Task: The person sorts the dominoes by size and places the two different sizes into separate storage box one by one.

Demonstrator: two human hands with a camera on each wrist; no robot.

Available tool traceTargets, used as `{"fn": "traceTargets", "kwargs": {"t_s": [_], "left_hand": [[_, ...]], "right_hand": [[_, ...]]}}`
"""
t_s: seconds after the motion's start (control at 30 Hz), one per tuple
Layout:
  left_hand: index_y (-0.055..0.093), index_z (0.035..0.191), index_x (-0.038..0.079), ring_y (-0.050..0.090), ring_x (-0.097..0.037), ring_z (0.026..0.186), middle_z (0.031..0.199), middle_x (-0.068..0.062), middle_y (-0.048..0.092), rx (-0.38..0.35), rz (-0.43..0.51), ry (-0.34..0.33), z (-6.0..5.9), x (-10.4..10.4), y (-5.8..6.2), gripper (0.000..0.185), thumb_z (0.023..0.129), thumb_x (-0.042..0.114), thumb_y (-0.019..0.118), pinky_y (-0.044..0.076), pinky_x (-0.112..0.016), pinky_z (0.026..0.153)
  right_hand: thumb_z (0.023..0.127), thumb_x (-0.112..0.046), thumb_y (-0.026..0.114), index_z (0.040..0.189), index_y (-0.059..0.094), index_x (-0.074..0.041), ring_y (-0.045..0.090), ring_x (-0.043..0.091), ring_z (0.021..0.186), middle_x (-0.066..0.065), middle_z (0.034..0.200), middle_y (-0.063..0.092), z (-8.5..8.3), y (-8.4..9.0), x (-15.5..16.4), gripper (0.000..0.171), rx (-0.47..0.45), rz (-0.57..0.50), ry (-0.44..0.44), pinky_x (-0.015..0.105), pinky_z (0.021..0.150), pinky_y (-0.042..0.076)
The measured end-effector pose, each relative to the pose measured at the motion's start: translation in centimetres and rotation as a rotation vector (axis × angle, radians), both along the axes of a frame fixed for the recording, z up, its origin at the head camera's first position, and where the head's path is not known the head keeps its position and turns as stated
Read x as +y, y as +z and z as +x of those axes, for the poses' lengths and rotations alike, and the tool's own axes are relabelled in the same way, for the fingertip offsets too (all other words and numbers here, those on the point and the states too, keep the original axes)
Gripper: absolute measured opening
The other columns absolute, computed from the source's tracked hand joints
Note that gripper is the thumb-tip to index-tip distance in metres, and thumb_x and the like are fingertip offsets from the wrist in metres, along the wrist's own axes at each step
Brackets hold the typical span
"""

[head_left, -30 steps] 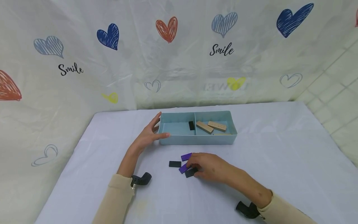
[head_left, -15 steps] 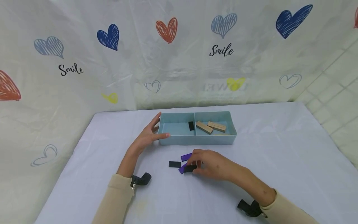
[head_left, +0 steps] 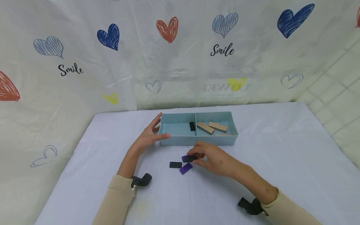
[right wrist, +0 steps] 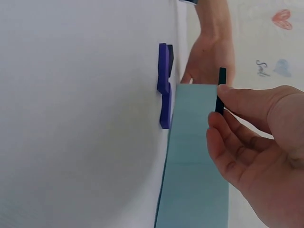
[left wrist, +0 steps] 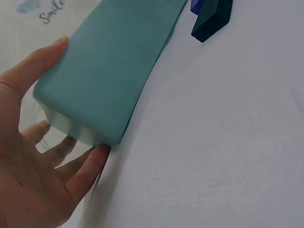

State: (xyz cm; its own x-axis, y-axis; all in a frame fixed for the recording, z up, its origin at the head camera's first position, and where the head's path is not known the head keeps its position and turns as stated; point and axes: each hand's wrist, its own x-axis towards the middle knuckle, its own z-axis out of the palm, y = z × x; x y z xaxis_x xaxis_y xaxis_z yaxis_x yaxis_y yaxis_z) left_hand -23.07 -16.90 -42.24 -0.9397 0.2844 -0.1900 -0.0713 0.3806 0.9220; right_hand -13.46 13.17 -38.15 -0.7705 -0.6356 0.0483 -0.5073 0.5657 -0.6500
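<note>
A light-blue two-compartment box point(head_left: 177, 141) stands on the table, and my left hand point(head_left: 146, 137) grips its left end, thumb on the front wall and fingers around the end. Between thumb and fingertips, my right hand point(head_left: 216, 159) pinches a black block point(right wrist: 221, 78), raised off the table in front of the box. Below it lie one purple block point(head_left: 186, 168), a second purple block point(right wrist: 165, 111) partly covered in the head view, and another black block point(head_left: 175, 165). A black block point(head_left: 192, 126) sits in the left compartment beside the divider.
Wooden blocks point(head_left: 205, 128) lie in the box's right compartment, one of them mostly hidden by the front wall. A white cloth point(head_left: 270, 162) covers the table. Behind it hangs a pale curtain point(head_left: 191, 62) printed with hearts.
My right hand has picked the black block up from beside the purple one and moved it up toward the box. The left hand stays on the box.
</note>
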Motion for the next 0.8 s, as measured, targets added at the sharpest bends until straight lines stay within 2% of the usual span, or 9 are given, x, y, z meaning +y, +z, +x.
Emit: {"fn": "traceTargets", "kwargs": {"t_s": [0.47, 0.8], "left_hand": [[0.015, 0.162, 0.055, 0.024, -0.035, 0.162, 0.177, 0.004, 0.014, -0.002, 0.010, 0.001, 0.2, 0.1, 0.2, 0.103, 0.086, 0.040, 0.083, 0.021, -0.075, 0.122], [0.015, 0.162, 0.055, 0.023, -0.035, 0.162, 0.177, 0.003, 0.014, -0.005, 0.001, 0.005, 0.3, 0.2, 0.5, 0.102, 0.087, 0.040, 0.082, 0.020, -0.075, 0.122]], "right_hand": [[0.095, -0.004, 0.074, 0.124, 0.074, -0.010, 0.066, 0.012, 0.097, 0.000, 0.104, 0.061, -1.1, 0.9, 0.0, 0.030, 0.055, -0.023, -0.024, 0.020, 0.077, 0.057], [0.095, -0.002, 0.073, 0.122, 0.074, -0.007, 0.063, 0.012, 0.094, 0.004, 0.108, 0.060, -2.1, 2.0, -0.3, 0.027, 0.091, -0.067, -0.040, 0.024, 0.082, 0.058]]}}
